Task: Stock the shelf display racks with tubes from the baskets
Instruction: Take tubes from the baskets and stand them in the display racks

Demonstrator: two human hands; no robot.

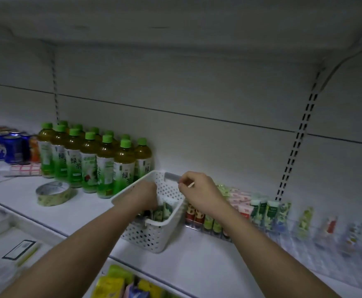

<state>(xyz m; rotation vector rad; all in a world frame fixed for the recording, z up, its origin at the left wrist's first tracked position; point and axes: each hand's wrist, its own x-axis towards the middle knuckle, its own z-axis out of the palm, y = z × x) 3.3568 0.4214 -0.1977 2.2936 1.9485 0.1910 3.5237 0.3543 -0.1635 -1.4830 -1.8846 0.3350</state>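
Observation:
A white perforated basket [154, 233] stands on the white shelf [197, 254], with several green tubes [164, 212] upright inside. My left hand [143, 195] reaches down into the basket among the tubes; its fingers are hidden, so what it holds cannot be told. My right hand [199, 190] hovers over the basket's right rim and pinches a small thin light-coloured thing [191, 185] between thumb and finger. To the right, a clear display rack [261, 226] holds rows of red, green and pink tubes [261, 209].
Green-capped tea bottles [89, 162] stand in rows left of the basket. A tape roll [54, 193] lies in front of them, with drink cans [8, 145] at far left. Lower shelves show yellow packets [115, 282] and a white tray [10, 250].

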